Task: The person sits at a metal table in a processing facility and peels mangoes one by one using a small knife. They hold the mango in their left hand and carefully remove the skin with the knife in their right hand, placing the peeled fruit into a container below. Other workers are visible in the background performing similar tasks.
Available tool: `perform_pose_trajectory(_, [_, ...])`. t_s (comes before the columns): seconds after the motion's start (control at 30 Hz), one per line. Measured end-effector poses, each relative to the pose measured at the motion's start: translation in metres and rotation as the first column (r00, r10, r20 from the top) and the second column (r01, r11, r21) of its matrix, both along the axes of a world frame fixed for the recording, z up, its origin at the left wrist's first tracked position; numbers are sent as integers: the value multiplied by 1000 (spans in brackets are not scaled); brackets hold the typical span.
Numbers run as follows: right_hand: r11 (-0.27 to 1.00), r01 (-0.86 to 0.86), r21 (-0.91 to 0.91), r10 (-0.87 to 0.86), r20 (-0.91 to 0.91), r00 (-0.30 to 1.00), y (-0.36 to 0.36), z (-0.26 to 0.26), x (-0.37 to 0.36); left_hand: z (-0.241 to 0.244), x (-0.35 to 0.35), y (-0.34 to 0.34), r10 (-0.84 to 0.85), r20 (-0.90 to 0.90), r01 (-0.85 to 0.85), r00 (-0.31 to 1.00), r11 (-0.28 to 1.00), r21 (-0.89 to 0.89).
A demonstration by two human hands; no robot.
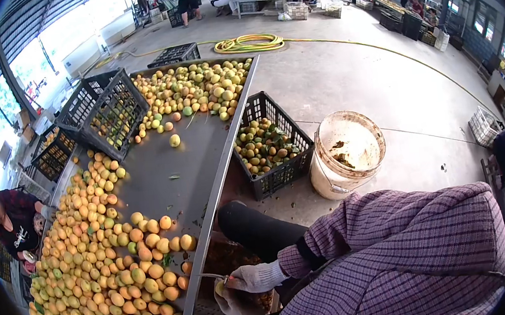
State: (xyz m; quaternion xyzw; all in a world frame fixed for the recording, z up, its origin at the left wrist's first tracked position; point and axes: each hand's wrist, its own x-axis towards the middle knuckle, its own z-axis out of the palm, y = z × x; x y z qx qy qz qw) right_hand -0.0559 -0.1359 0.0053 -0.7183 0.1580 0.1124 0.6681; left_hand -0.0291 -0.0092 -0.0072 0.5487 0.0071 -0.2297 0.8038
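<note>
My right hand (258, 277), in a white knit glove, grips a slim metal tool (210, 275), perhaps a knife, with a bit of red at the fingers. Just below it my left hand (239, 305), also gloved, is closed around a yellowish fruit (220, 288), mostly hidden by the fingers. Both hands are together beside the metal rim (213, 203) of a dark sorting table (162, 176). Many orange-yellow apricots (104, 283) are heaped on the near part of that table, some close to the rim. A greener pile of fruit (194, 87) lies at its far end.
A tilted black plastic crate (114, 112) rests on the table. On the floor stand a black crate of greenish fruit (265, 149) and a dirty white bucket (348, 147). Across the table a person (15, 224) works. A coiled yellow hose (249, 44) lies on the concrete.
</note>
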Motion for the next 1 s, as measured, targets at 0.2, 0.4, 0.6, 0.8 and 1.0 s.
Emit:
perform_pose_trajectory(0.2, [911,-276,-308,303,43,952,-28,30,-9,-3,7,17,-152,-175,134,973,984,-114])
perform_pose_trajectory(0.4, [533,-436,-725,512,-133,848,-47,21,-1,-11,6,19,-365,359,232,859,903,362])
perform_pose_trajectory(0.6, [379,-374,-847,528,-134,839,-22,16,17,8,1,15,-113,114,76,987,955,288])
perform_pose_trajectory(0.8, [910,20,-414,32,117,993,-1,4,7,-9,10,10,-135,418,70,898,984,167])
perform_pose_trajectory(1.0, [869,-120,-480,111,-46,993,11,19,12,-13,2,21,40,-113,-79,993,928,-364])
